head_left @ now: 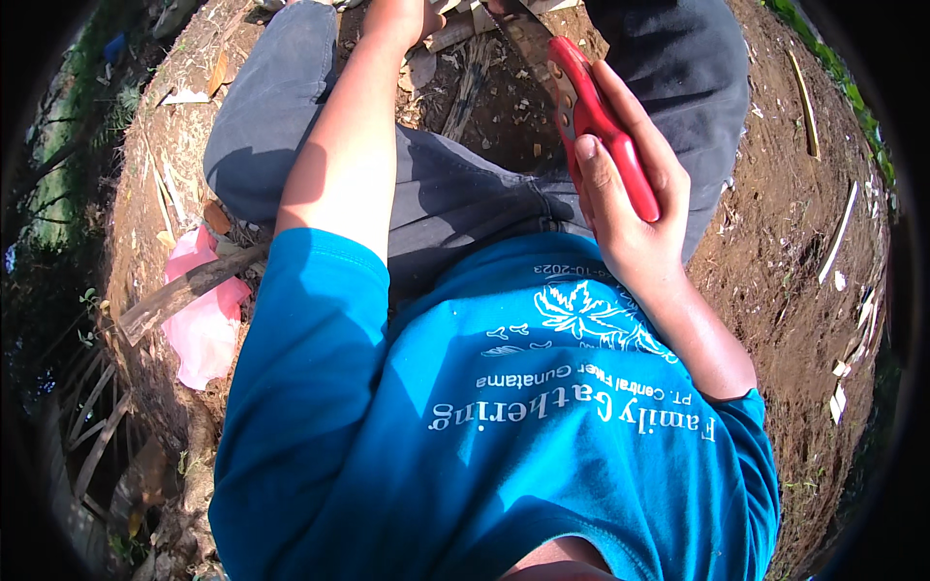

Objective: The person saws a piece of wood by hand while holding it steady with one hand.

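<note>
My right hand is closed around the red handle of a hand saw, with the thumb lying along the handle. The saw's dark blade runs up and away, past the top edge of the picture, so its teeth and tip cannot be made out. At the top edge is my left hand, cut off by the frame; its fingers are mostly hidden. Pale wood strips lie beside it, close to the blade, and whether the left hand grips one does not show.
Between my bent legs, wood chips and split pieces litter the brown soil. A pink plastic bag lies at the left under a thick stick. Several pale wood slivers are scattered on the ground at the right.
</note>
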A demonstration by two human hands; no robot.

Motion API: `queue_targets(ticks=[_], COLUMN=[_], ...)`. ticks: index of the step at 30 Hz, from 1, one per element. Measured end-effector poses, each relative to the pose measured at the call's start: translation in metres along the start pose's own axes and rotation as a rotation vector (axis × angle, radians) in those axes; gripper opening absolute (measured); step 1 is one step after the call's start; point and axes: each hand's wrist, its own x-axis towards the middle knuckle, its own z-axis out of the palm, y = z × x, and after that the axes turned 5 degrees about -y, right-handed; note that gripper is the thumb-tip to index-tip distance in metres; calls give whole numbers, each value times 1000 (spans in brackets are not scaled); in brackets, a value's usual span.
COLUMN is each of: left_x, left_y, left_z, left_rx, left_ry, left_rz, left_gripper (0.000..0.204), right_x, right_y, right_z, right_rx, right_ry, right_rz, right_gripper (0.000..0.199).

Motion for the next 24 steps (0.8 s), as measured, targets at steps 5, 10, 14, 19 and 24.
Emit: queue_targets(ticks=[5,10,14,19,24], left_x=[11,1,-4,10,5], left_y=[-10,26,15,-9,1], left_z=[8,-29,-15,5,4], left_rx=[22,-153,-109,233,148], left_ry=[14,-229,-75,-83,-74], left_rz=[32,-185,-79,-121,-44], left_gripper=[24,14,17,48,47], right_x=[34,83,69,8,24], right_y=[17,36,40,-7,-68], right_z=[16,52,36,-2,-18], right_rx=[39,144,49,-114,-63], right_ry=[5,31,5,-95,-131], right_rz=[55,-103,20,-9,252], right_gripper=[51,49,50,54,55])
